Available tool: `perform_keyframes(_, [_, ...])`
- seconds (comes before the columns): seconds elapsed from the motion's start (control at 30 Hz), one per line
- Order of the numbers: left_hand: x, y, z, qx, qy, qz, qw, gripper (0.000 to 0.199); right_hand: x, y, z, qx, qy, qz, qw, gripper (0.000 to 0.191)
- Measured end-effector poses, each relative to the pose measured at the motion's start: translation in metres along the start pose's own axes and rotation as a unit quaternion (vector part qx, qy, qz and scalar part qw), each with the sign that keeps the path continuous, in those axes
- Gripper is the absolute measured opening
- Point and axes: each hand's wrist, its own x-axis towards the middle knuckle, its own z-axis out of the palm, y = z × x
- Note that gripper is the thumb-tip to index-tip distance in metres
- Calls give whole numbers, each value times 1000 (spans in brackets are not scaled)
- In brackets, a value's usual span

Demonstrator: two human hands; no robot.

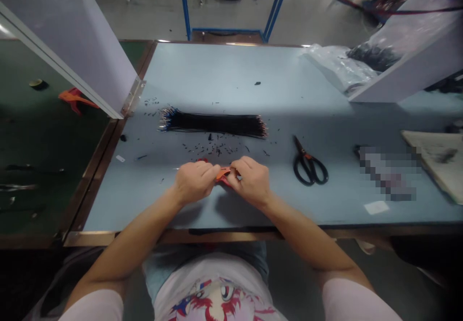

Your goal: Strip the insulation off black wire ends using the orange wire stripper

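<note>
An orange and red tool point(223, 173) shows between my two hands, low over the blue-grey table. My left hand point(196, 181) is closed around its left part, and my right hand point(251, 180) pinches near its right end, thumb and fingers together. Most of the tool is hidden by my fingers. Beyond my hands lies a long bundle of black wires point(220, 124), with blue and metallic tips on the left and coppery tips on the right. Small black scraps point(217, 149) are scattered between the bundle and my hands.
Black-handled scissors point(309, 162) lie right of my hands. Upright panels point(90, 46) flank the table point(217, 70). Plastic bags point(336, 67) rest at the back right, a tray point(437, 157) at the far right. Another orange tool point(76, 100) lies on the green surface at left.
</note>
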Motion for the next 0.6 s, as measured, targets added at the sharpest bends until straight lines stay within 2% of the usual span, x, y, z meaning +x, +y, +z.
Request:
perform_keyframes(0.07, [-5, -11, -3, -30, 13, -56, 998, 12, 4, 14, -5, 6, 41, 43, 998, 13])
perform_keyframes(0.13, [-9, -29, -7, -81, 67, -183, 977, 12, 10, 36, -12, -1, 110, 127, 986, 15])
perform_keyframes(0.17, [-11, -38, -9, -117, 106, -263, 952, 12, 13, 47, -14, -2, 134, 167, 977, 16])
perform_keyframes(0.2, [-12, -46, -10, -157, 147, -334, 918, 12, 15, 56, -15, 12, 132, 184, 974, 16])
perform_keyframes(0.27, [-10, -57, -10, -233, 203, -416, 855, 12, 17, 67, -12, 49, 74, 162, 983, 22])
perform_keyframes(0.33, [-7, -59, -6, -286, 212, -436, 827, 11, 15, 68, -4, 57, 10, 113, 992, 32])
perform_keyframes(0.4, [-4, -54, -2, -302, 198, -438, 823, 11, 12, 61, 4, 34, -18, 80, 996, 26])
perform_keyframes(0.47, [-4, -49, 1, -294, 184, -434, 831, 11, 9, 53, 9, 17, -26, 63, 998, 14])
perform_keyframes(0.6, [-8, -44, 2, -246, 167, -399, 867, 10, 6, 36, 8, 58, -31, 28, 997, 13])
